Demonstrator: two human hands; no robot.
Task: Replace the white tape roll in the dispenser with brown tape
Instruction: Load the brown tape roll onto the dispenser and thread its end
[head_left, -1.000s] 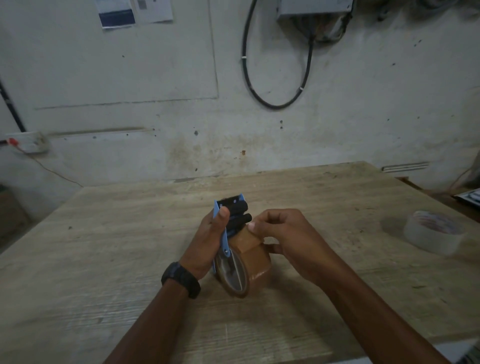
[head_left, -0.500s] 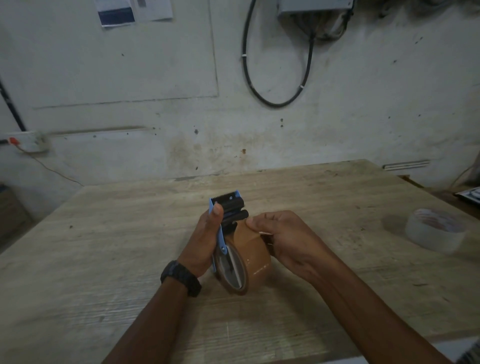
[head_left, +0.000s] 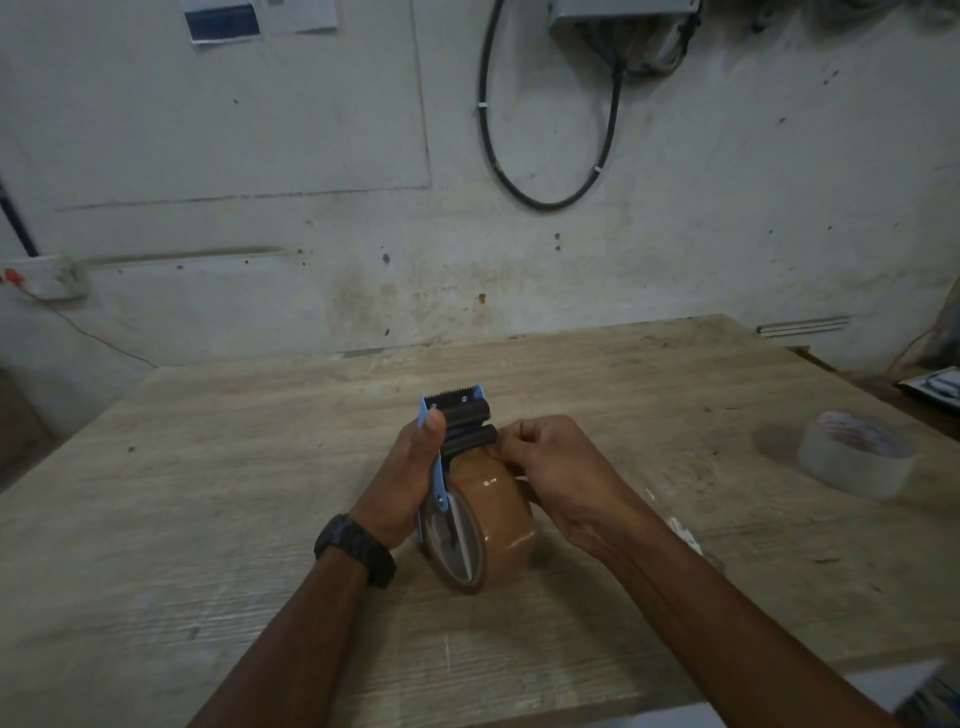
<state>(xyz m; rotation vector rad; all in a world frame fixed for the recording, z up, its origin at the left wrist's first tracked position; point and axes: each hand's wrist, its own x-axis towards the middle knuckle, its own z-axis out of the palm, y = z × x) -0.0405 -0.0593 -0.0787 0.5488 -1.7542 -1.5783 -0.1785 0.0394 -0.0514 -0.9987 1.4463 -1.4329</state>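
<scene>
A blue tape dispenser (head_left: 457, 415) with black rollers and a toothed blade stands upright near the middle of the wooden table (head_left: 208, 467). A brown tape roll (head_left: 493, 519) sits on its hub. My left hand (head_left: 410, 478) grips the dispenser's blue side plate, thumb near the top. My right hand (head_left: 556, 467) pinches the brown tape's loose end right beside the lower black roller. The white tape roll (head_left: 857, 462) lies flat on the table at the far right, apart from both hands.
A wall with a looped black cable (head_left: 545, 156) and an electrical box rises behind the table. A wall socket (head_left: 47, 278) sits at left. Papers (head_left: 935, 387) lie beyond the table's right edge. A small white scrap (head_left: 685, 535) lies by my right forearm.
My right hand has shifted from the top of the brown roll up toward the black rollers, drawing the tape's end with it. The dispenser tilted slightly more upright.
</scene>
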